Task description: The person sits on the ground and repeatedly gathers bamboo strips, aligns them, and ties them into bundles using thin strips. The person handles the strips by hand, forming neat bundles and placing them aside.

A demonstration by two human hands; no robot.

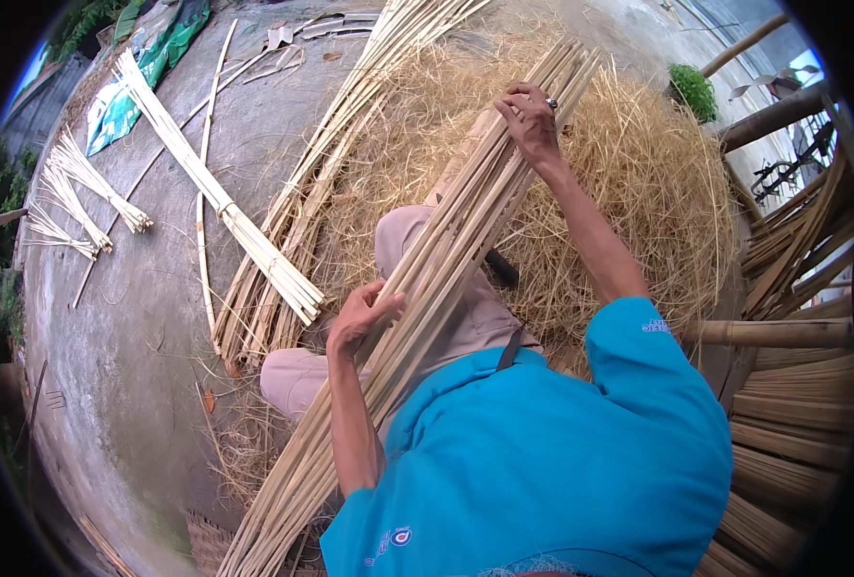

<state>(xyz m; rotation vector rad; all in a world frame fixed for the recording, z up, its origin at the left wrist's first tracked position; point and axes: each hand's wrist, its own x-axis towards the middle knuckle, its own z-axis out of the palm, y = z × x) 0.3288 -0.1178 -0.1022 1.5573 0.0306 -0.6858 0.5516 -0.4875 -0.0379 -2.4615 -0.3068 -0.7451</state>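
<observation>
Concrete floor (158, 375) | right hand (532, 125) grasping strip bundle (458, 236) near top | left hand (356, 318) at edge, grip unclear

Across my lap: one bundle (446, 260), slanting from my left side to ahead on the right; left hand (358, 317) at its left edge, midway; right hand (532, 123) on its far part.
Ahead and right: shavings (638, 212), spread on the ground (148, 365), the bundle's far end above them.
Left of the shavings: long strips (350, 111).
Left again: tied bundle (254, 245), near end over the long strips; a lath (203, 240) crossing it.
Farther left: three small bundles (110, 190), side by side.
Beyond these: a sheet (114, 115).
Far right, past the shavings: a plant (694, 91).
To my right: a pole (778, 332), stacked strips (792, 413) either side.
</observation>
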